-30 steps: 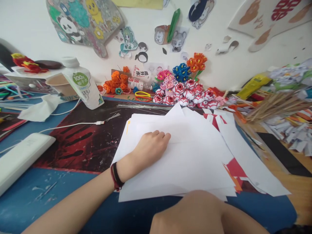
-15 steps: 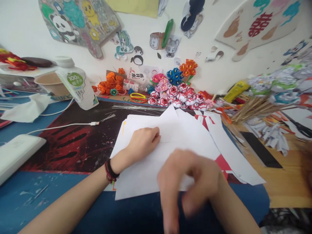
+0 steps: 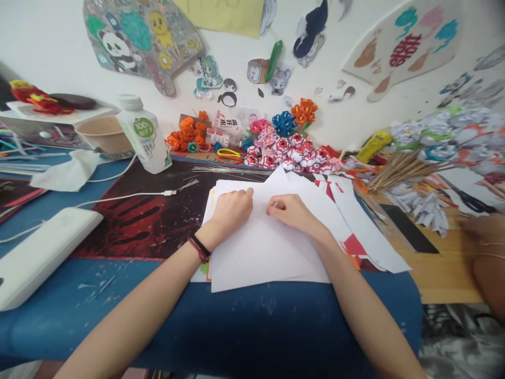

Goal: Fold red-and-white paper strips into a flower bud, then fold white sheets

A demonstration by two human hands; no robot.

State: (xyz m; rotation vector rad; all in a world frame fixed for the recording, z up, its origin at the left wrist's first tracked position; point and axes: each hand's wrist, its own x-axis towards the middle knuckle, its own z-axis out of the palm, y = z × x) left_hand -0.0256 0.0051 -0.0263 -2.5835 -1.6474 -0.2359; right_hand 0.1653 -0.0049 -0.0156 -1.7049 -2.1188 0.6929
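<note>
White paper sheets point(image 3: 256, 252) lie in a loose stack on the dark mat, and both hands rest over them. My left hand point(image 3: 233, 210) is closed, fingers curled under on the upper left part of the top sheet; a dark band circles its wrist. Just to its right, my right hand point(image 3: 290, 211) is closed too, with thumb and bent forefinger drawn together above the paper. A gap of bare paper separates the hands. Whatever the fingers of either hand might hold is hidden or too small to see.
Behind the paper are red-and-white paper flowers point(image 3: 292, 152) and a bottle point(image 3: 144, 134). A white power bank point(image 3: 51, 252) with a cable lies left. Cut paper strips point(image 3: 363, 226), a black bar point(image 3: 409, 228) and sticks point(image 3: 398, 171) are right. Another person's arm point(image 3: 487, 252) shows at the right edge.
My right hand has moved from the near edge, blurred with a finger pointing down, up and away onto the paper beside my left hand. The left hand stays closed on the sheets. The view has shifted slightly.
</note>
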